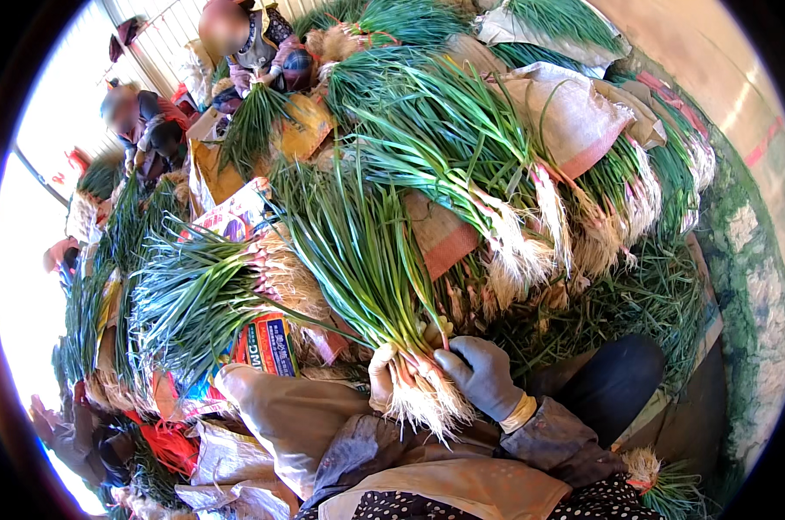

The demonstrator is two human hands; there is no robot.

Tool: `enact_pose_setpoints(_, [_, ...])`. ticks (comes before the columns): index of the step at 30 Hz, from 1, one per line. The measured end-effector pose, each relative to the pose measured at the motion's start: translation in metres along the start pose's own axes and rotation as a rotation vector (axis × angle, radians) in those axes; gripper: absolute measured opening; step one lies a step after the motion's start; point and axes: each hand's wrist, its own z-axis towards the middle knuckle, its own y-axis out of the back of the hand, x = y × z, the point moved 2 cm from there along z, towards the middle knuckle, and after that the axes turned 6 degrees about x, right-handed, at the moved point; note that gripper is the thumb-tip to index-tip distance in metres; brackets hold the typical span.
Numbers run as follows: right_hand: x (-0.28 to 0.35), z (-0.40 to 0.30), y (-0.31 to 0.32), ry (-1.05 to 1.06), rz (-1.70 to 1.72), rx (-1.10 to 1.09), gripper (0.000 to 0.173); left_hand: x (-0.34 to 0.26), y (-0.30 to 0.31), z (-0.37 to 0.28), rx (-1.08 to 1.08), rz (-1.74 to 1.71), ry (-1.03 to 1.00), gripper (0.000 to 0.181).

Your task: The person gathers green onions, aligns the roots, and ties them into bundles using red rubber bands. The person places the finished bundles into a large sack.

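Note:
A bunch of scallions point(373, 273) stands upright over my lap, its green leaves fanned upward and pale roots hanging down. My left hand point(381, 377) grips it around the lower stems from the left side. At the right side of the same bunch, my right hand point(480, 377), in a grey glove with a yellowish cuff, has its thumb and fingers on the stems. One stalk point(443, 333) there stands slightly apart from the others. Some of the right fingers are hidden behind the bunch.
Scallions with long roots point(516, 247) lie ahead to the right, partly under woven sacks point(561, 117). Another pile point(217, 273) rests on printed bags to the left. Loose leaf trimmings point(652, 312) cover the right side. Red ties point(168, 445) lie left. Other people point(262, 52) sit beyond.

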Motion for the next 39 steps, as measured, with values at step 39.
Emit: enact_pose_setpoints(39, [0.035, 0.079, -0.014, -0.342, 0.721, 0.189, 0.024, -0.010, -0.008, -0.017, 0.083, -0.196, 0.044, 0.040])
